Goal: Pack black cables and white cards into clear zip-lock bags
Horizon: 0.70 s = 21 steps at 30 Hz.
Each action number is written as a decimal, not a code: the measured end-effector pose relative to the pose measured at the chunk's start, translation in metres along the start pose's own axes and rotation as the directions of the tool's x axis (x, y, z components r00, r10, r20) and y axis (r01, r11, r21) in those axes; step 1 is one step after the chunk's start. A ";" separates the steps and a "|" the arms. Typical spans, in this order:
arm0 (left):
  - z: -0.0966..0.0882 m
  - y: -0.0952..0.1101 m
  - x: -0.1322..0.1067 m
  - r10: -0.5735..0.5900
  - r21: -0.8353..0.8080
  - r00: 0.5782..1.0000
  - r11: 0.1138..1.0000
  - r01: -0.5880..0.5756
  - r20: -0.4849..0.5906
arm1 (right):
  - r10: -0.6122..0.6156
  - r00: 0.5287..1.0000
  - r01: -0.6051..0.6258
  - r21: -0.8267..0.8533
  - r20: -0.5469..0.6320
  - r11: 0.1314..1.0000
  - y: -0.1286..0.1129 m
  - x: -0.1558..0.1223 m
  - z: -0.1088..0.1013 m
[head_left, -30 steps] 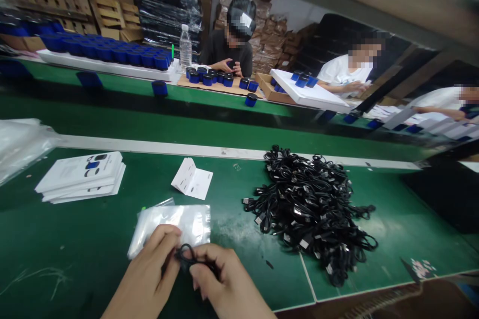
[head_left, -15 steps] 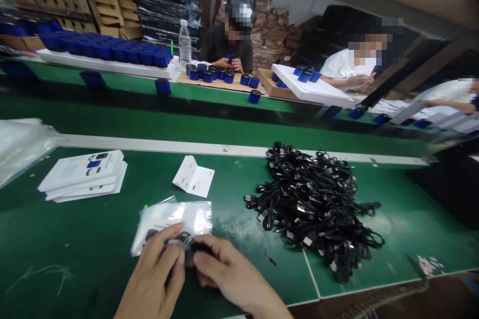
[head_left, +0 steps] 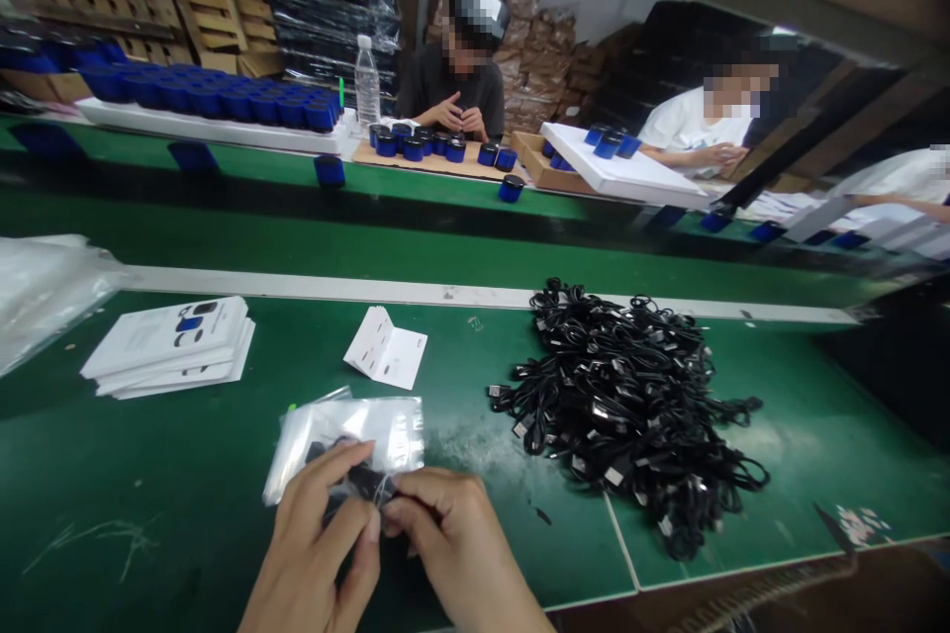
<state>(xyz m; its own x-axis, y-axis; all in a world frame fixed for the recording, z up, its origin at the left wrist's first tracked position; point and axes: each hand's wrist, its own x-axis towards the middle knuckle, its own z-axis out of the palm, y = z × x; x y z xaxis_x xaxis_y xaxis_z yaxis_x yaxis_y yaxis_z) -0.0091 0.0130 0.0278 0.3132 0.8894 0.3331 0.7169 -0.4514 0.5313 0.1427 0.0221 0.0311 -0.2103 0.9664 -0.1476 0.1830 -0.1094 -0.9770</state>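
Your right hand (head_left: 449, 511) pinches the clear bag (head_left: 397, 427) by its near edge, presumably steadying it around the black cable (head_left: 364, 483) between your fingertips; I can't tell whether your curled left hand (head_left: 313, 532) grips it.

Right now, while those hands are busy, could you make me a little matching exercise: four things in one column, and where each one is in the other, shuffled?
1. black USB cable pile
2. printed leaflet stack
3. clear plastic bottle
4. small clear bags

A. standing upright in the background
B. partly covered by the left hand
C. heaped at the right of the green table
D. lying flat at the left of that table

Pairs: 1-C, 2-D, 3-A, 4-B
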 end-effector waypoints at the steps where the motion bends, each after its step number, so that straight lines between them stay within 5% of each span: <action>1: 0.000 0.002 0.000 -0.001 -0.013 1.000 1.000 0.001 -0.007 | -0.084 0.996 0.084 -0.094 0.000 0.992 -0.002 -0.002 0.001; 3: 0.001 0.005 0.000 -0.001 -0.040 1.000 0.999 0.001 -0.021 | -0.182 0.982 0.165 -0.242 -0.048 0.956 -0.004 -0.004 0.005; 8: 0.004 0.009 -0.001 0.063 -0.070 0.997 0.995 -0.065 -0.034 | -0.134 0.923 0.022 -0.299 -0.361 0.954 0.006 -0.002 0.015; 14: -0.014 -0.016 0.008 0.151 0.110 0.978 0.980 -0.167 0.142 | 0.001 1.000 -0.001 -0.158 -0.003 0.987 -0.001 0.002 -0.003; 18: -0.029 -0.025 0.021 -0.100 0.012 0.951 0.995 0.101 0.291 | 0.002 1.000 -0.003 0.044 0.020 0.999 -0.013 0.000 -0.011; 21: -0.033 -0.018 0.028 -0.312 -0.169 0.866 0.901 0.400 0.390 | 0.093 0.996 -0.090 0.391 0.011 0.916 -0.017 -0.002 -0.012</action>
<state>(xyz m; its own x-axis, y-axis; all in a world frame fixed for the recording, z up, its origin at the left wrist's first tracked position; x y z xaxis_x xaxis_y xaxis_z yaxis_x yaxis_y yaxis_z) -0.0334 0.0434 0.0531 0.2905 0.9396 -0.1809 0.6659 -0.0627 0.7434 0.1515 0.0250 0.0494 -0.2027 0.9494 -0.2399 -0.1886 -0.2782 -0.9418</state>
